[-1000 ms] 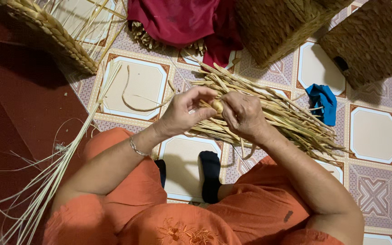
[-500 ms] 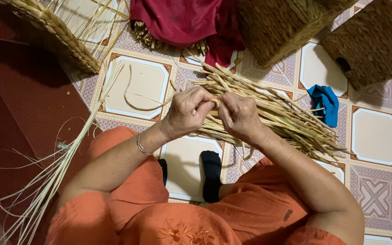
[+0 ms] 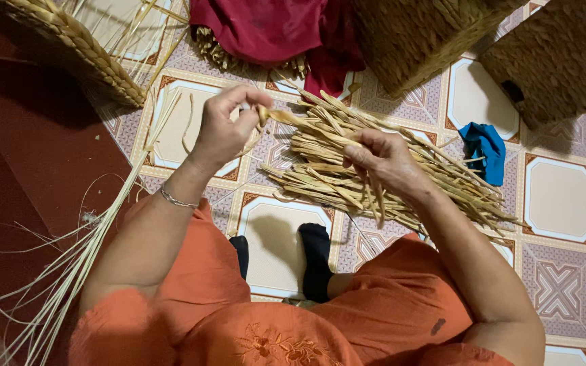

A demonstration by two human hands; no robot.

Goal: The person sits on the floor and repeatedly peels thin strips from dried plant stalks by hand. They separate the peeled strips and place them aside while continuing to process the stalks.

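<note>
On the patterned tile floor [image 3: 564, 203], two woven baskets [image 3: 422, 34] stand. The left hand [image 3: 224, 129] pinches one straw strip [image 3: 300, 122]; the right hand [image 3: 384, 159] grasps the straw bundle [image 3: 320, 173].

Dried straw strips [image 3: 374, 169]: pale tan, fibrous, matt, rough. Left hand [image 3: 222, 132] pinches one flat strip, thin metal bangle [image 3: 176, 200] on the wrist, shiny. Woven baskets [image 3: 422, 34]: coarse matt plaited fibre. Floor tiles [image 3: 564, 200]: glazed, slightly glossy. Red cloth [image 3: 272, 27] and blue cloth [image 3: 484, 149]: soft, matt
</note>
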